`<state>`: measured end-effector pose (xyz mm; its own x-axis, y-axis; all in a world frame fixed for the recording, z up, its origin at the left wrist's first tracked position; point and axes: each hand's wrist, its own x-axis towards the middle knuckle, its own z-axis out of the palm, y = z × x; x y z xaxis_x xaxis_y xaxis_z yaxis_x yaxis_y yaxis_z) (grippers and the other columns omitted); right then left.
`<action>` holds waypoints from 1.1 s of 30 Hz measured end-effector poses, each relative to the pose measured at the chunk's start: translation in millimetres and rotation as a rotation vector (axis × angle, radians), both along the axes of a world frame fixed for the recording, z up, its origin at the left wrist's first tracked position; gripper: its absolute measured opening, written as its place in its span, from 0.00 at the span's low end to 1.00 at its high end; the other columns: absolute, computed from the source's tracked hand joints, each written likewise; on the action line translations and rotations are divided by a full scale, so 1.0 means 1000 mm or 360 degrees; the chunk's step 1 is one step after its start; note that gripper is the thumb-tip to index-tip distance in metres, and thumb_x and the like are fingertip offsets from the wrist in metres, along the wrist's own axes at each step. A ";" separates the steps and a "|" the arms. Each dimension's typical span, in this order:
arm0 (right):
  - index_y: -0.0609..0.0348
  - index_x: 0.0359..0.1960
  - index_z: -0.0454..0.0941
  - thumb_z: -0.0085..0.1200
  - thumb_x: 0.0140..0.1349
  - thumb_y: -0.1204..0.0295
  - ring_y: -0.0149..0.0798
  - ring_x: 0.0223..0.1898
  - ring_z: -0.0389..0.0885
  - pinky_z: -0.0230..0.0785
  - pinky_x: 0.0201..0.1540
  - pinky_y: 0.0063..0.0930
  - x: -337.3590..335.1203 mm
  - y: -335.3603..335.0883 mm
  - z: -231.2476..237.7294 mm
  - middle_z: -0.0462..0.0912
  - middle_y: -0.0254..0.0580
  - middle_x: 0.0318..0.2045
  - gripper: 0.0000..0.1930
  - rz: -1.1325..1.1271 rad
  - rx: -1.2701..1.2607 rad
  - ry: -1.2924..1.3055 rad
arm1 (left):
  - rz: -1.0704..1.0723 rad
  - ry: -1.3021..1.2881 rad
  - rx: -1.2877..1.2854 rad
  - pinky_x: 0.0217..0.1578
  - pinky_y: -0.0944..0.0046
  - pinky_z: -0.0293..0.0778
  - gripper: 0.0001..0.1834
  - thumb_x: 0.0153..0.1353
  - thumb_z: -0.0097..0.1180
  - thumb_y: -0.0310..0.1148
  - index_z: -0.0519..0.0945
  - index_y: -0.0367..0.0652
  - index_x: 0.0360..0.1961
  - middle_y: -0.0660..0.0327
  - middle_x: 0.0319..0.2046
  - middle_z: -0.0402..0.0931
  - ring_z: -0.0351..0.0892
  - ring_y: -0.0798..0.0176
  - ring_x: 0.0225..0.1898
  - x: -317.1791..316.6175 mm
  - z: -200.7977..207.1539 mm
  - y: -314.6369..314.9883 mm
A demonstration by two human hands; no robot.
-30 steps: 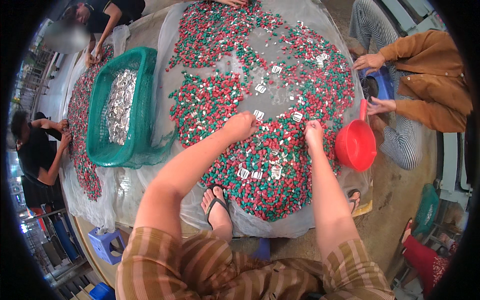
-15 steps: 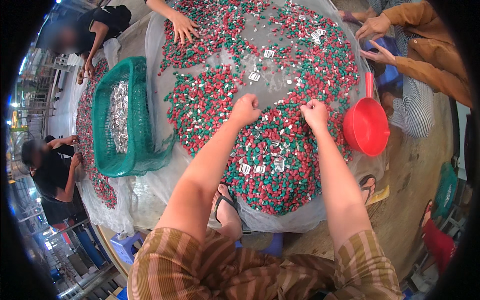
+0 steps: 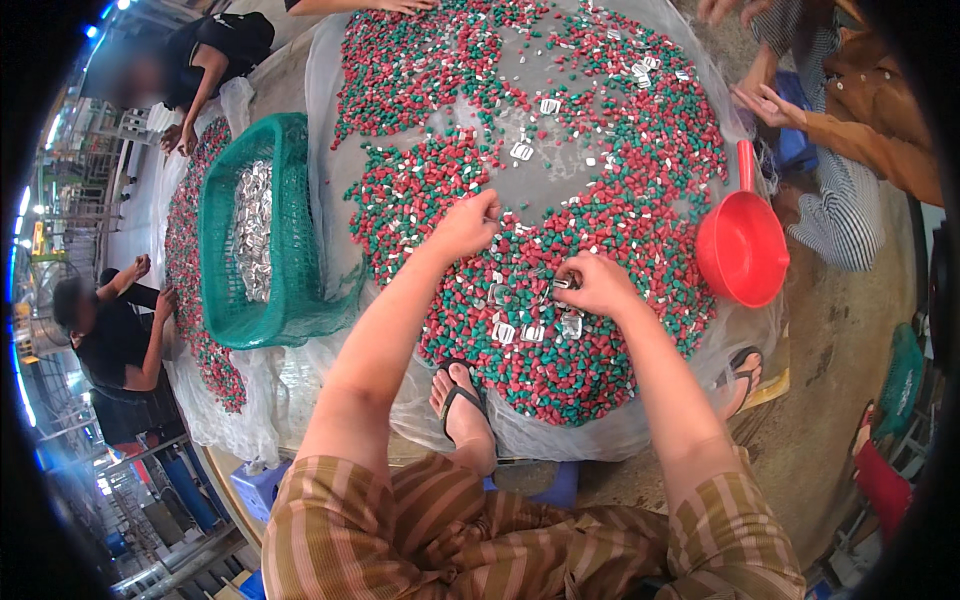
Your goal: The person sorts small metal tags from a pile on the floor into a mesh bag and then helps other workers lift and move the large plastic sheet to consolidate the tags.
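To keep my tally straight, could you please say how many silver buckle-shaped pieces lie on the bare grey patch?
2: one silver piece nearer the left hand, the other silver piece farther off, slightly right. Any under the pebbles would be hidden.

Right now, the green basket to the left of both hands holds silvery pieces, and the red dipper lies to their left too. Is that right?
Not quite: the head view shows the red dipper to the right of both the left hand and the right hand. The green basket on the left does hold silvery pieces.
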<state>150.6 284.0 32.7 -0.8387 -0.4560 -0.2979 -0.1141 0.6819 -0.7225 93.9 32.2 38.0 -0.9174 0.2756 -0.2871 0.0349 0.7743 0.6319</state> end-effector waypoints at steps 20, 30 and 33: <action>0.55 0.25 0.78 0.63 0.46 0.65 0.43 0.32 0.76 0.69 0.33 0.37 -0.003 0.002 -0.014 0.74 0.38 0.30 0.09 -0.0354 -0.0001 0.0377 | -0.0293 -0.0170 -0.0789 0.34 0.56 0.75 0.18 0.40 0.63 0.40 0.76 0.47 0.34 0.56 0.30 0.78 0.79 0.54 0.35 -0.001 -0.027 0.028; 0.56 0.28 0.71 0.50 0.50 0.76 0.37 0.28 0.80 0.67 0.25 0.27 -0.014 -0.015 -0.015 0.79 0.42 0.23 0.03 -0.0824 -0.0900 -0.0801 | 0.0176 -0.0424 0.0610 0.28 0.66 0.70 0.13 0.38 0.60 0.24 0.65 0.41 0.15 0.64 0.18 0.71 0.77 0.66 0.31 -0.003 -0.031 -0.014; 0.51 0.33 0.78 0.51 0.50 0.71 0.45 0.35 0.80 0.71 0.34 0.37 -0.007 -0.042 0.003 0.79 0.44 0.29 0.08 -0.0412 -0.0053 -0.0175 | -0.0009 -0.0338 0.0417 0.27 0.62 0.69 0.19 0.38 0.65 0.31 0.63 0.41 0.14 0.63 0.18 0.71 0.76 0.62 0.29 0.009 -0.008 -0.018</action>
